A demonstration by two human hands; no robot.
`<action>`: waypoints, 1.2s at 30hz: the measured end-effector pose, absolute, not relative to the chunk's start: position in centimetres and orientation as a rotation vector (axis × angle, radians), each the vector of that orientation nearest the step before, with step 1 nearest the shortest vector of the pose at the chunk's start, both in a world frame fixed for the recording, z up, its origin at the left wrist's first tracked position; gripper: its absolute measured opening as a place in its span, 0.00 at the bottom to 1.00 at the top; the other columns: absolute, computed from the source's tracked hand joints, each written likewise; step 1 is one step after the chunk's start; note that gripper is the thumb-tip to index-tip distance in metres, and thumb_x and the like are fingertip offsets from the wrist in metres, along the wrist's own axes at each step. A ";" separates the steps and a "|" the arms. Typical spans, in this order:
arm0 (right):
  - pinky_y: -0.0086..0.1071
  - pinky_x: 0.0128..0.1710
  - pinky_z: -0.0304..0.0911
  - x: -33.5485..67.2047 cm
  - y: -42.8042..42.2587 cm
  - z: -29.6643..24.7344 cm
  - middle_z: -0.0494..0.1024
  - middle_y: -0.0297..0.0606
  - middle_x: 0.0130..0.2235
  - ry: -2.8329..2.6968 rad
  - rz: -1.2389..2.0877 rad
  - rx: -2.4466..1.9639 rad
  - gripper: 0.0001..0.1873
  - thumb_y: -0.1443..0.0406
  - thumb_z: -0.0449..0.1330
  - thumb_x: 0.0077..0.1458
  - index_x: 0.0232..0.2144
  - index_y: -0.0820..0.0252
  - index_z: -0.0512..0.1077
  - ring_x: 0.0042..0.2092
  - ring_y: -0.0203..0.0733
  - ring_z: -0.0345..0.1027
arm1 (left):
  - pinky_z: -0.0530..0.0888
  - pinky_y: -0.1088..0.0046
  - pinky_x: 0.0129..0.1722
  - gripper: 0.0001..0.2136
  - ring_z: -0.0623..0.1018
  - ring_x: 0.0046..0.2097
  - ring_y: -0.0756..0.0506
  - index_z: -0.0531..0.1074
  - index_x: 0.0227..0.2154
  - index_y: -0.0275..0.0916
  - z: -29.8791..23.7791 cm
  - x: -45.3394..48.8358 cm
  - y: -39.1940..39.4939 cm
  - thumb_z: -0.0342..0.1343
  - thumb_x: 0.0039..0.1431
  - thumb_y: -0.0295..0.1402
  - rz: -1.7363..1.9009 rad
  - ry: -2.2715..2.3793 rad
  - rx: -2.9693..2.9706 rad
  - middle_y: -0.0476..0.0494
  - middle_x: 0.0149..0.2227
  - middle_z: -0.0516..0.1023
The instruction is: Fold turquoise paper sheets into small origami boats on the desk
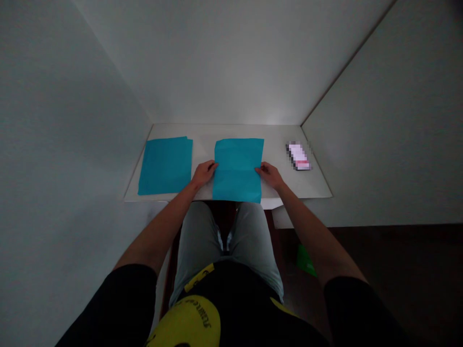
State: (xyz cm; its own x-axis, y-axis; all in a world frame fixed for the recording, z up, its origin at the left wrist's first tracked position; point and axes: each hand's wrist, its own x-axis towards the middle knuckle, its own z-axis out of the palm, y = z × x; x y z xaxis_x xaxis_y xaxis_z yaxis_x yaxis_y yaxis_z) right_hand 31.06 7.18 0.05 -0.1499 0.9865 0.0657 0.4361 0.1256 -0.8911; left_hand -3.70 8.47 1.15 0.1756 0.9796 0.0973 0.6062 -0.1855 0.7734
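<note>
A blue sheet of paper (238, 168) lies in front of me, with a faint crease across its middle and its near edge at the desk's front edge. My left hand (205, 172) pinches the sheet's left edge, fingers closed. On the opposite side my right hand (268, 174) has its thumb over the right edge and the fingers curled against it, so it grips the paper too. To the left of my left hand rests a stack of blue sheets (166, 165), its top edges slightly out of line.
The white desk (277, 188) is narrow and shut in by walls at the back and sides. A phone (298, 156) with a lit, blurred-out screen lies at the right. Below, on the dark floor, is a green object (306, 261) I cannot identify.
</note>
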 end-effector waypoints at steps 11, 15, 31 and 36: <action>0.38 0.38 0.65 31.2 6.3 -0.5 0.79 0.37 0.34 -1.737 0.899 -1.411 0.21 0.45 0.65 0.58 0.41 0.55 0.76 0.34 0.44 0.70 | 0.72 0.69 0.40 0.11 0.75 0.36 0.46 0.76 0.35 0.41 -0.7 -4.5 8.6 0.57 0.71 0.40 0.885 1.472 1.803 0.47 0.32 0.79; 0.36 0.37 0.64 31.3 6.5 -0.9 0.75 0.33 0.31 -1.729 0.958 -1.393 0.21 0.45 0.68 0.54 0.37 0.53 0.75 0.33 0.42 0.66 | 0.75 0.68 0.42 0.10 0.78 0.38 0.45 0.77 0.38 0.40 -0.7 -4.5 8.6 0.57 0.71 0.40 0.960 1.470 1.711 0.45 0.36 0.82; 0.40 0.46 0.69 31.9 6.7 -1.0 0.81 0.38 0.38 -1.700 0.914 -1.325 0.13 0.55 0.59 0.58 0.35 0.55 0.79 0.39 0.46 0.72 | 0.78 0.63 0.53 0.05 0.82 0.46 0.43 0.80 0.33 0.40 -1.0 -5.4 9.1 0.59 0.58 0.28 0.887 1.317 1.737 0.43 0.42 0.85; 0.44 0.54 0.70 32.0 6.7 -0.9 0.83 0.42 0.45 -1.754 0.859 -1.353 0.14 0.61 0.55 0.61 0.38 0.55 0.81 0.46 0.49 0.75 | 0.78 0.63 0.55 0.07 0.82 0.49 0.44 0.80 0.34 0.40 -0.4 -5.0 8.7 0.57 0.60 0.25 0.890 1.346 1.748 0.41 0.46 0.85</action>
